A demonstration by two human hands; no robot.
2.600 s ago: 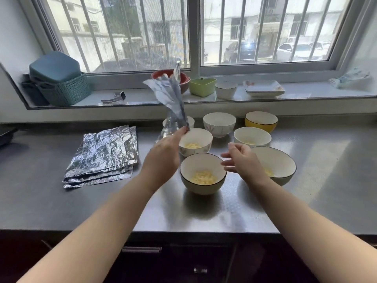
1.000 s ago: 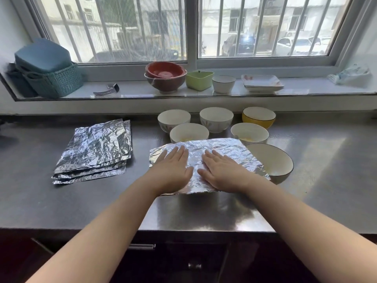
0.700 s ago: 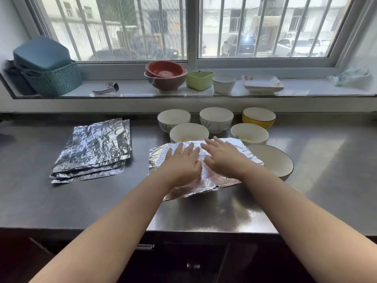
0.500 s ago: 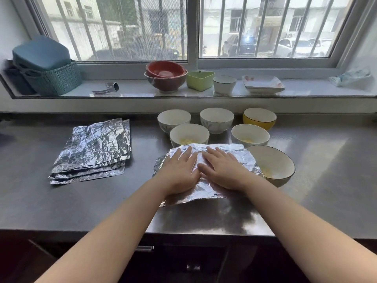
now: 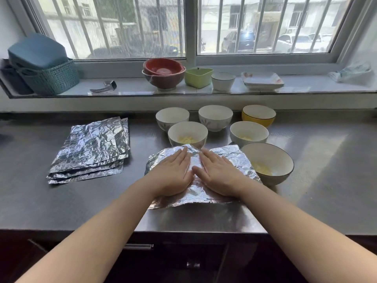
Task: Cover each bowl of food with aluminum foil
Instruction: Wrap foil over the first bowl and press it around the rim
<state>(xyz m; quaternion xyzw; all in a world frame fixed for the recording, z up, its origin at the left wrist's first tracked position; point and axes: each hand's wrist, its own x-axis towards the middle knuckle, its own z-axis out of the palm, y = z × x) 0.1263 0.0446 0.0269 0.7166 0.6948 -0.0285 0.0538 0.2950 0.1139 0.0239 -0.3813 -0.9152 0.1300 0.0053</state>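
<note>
Head cam looks down on a foil sheet (image 5: 230, 158) draped over the front bowl, which is hidden underneath. Left hand (image 5: 173, 174) and right hand (image 5: 220, 174) both lie flat on it, fingers straight and side by side. Just right sits a big dark-rimmed bowl (image 5: 271, 158) with yellow bits inside. Behind are 2 white bowls with yellow food (image 5: 187, 133) (image 5: 248, 133), then 2 white ones (image 5: 172, 117) (image 5: 215, 116) and a yellow bowl (image 5: 258, 115), contents not visible. Spare foil stack (image 5: 91, 148) lies well left on the steel counter (image 5: 326, 180).

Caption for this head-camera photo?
Both hands press a foil sheet flat over the nearest bowl on the counter.
</note>
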